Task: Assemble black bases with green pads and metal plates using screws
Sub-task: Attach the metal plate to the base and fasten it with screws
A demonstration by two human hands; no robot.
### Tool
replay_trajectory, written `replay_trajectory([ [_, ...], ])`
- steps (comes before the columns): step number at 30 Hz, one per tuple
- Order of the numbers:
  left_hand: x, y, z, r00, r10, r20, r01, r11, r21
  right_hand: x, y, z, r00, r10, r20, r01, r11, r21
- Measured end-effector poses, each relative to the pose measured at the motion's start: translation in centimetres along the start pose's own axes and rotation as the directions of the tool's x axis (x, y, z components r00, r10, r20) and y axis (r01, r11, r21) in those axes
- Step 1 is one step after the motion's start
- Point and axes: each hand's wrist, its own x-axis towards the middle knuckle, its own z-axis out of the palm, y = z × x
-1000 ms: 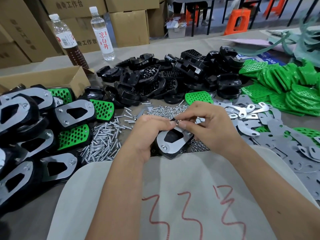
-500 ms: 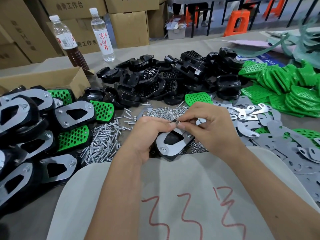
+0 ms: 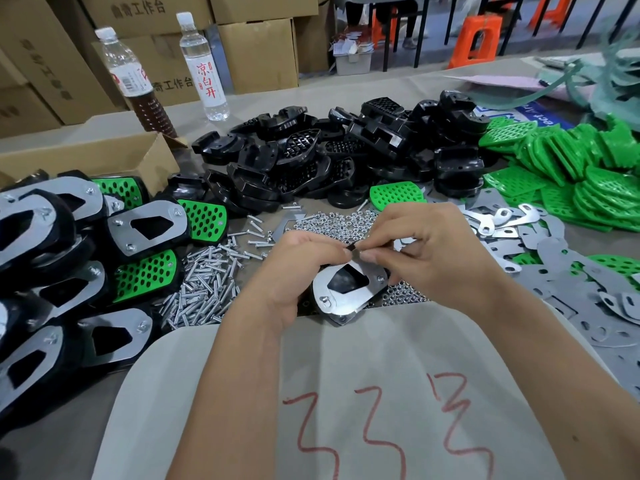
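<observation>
1. Nearest you, a pale cloth (image 3: 346,393) with red marks covered your lap and hid the near edge of the worktop (image 3: 346,95).
2. Your left hand (image 3: 298,268) gripped the black base (image 3: 341,315) with its metal plate (image 3: 349,297) on top, just past the cloth's edge; its fingers were curled around the far end of the piece, so most of the base was hidden under the hand and plate.
3. Your right hand (image 3: 433,251) had its thumb and forefinger pinched together at the plate's far tip, meeting the left fingertips. Whatever sat between them was too small to make out.
4. Loose screws (image 3: 204,285) lay heaped to the left of your hands, and a scatter of nuts (image 3: 332,223) lay just beyond them, partly covered by your knuckles.
5. Finished assemblies (image 3: 149,230) showing green and silver stood stacked at the left, cut off by the frame edge.
6. Loose metal plates (image 3: 568,271) spread to the right, overlapping one another.
7. Farther back sat a pile of black bases (image 3: 346,157), and to its right a heap of green pads (image 3: 571,168).
8. Two bottles (image 3: 204,64) stood near the worktop's far edge, with cardboard boxes (image 3: 259,53) behind.
</observation>
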Motion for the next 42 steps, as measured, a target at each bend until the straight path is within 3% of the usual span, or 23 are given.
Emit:
replay_trajectory([
  [8, -0.1, 0.0, -0.2, 1.0, -0.004, 0.02, 0.004, 1.0, -0.019, -0.2, 0.4, 1.3, 0.99, -0.021, -0.139, 0.012, 0.998, -0.066],
  [11, -0.1, 0.1, -0.1, 0.999, -0.015, 0.035, 0.016, 0.999, -0.042, -0.2, 0.7, 1.8, 0.981, 0.03, -0.192, -0.025, 0.999, 0.026],
  [17, 0.1, 0.0, 0.1, 0.999, -0.022, -0.026, 0.019, 0.995, -0.101, -0.5, 1.3, 2.1, 0.974, 0.214, -0.078, -0.18, 0.934, 0.31],
  [20, 0.2, -0.2, -0.1, 0.997, -0.05, -0.051, 0.043, 0.989, -0.143, -0.5, 1.4, 1.7, 0.957, 0.269, -0.109, -0.21, 0.902, 0.378],
  [24, 0.3, -0.2, -0.3, 0.997, -0.068, -0.041, 0.059, 0.978, -0.201, -0.7, 1.5, 1.4, 0.955, 0.257, -0.151, -0.184, 0.906, 0.381],
  [28, 0.4, -0.2, -0.3, 0.997, -0.063, -0.037, 0.054, 0.978, -0.2, -0.7, 1.1, 1.8, 0.976, 0.208, -0.069, -0.179, 0.94, 0.291],
  [33, 0.4, -0.3, -0.2, 0.998, -0.062, -0.022, 0.056, 0.976, -0.212, -0.6, 1.3, 1.3, 0.935, 0.299, -0.189, -0.179, 0.861, 0.477],
  [37, 0.4, -0.3, -0.2, 0.998, -0.064, -0.012, 0.061, 0.979, -0.194, -0.6, 1.0, 1.6, 0.962, 0.259, -0.085, -0.217, 0.916, 0.338],
  [40, 0.3, -0.3, 0.0, 0.998, -0.058, -0.012, 0.055, 0.98, -0.192, -0.4, 0.9, 1.6, 0.932, 0.325, -0.162, -0.212, 0.85, 0.482],
  [42, 0.3, -0.2, 0.1, 0.999, -0.05, -0.013, 0.047, 0.982, -0.182, -0.6, 1.2, 1.6, 0.934, 0.311, -0.174, -0.201, 0.864, 0.462],
])
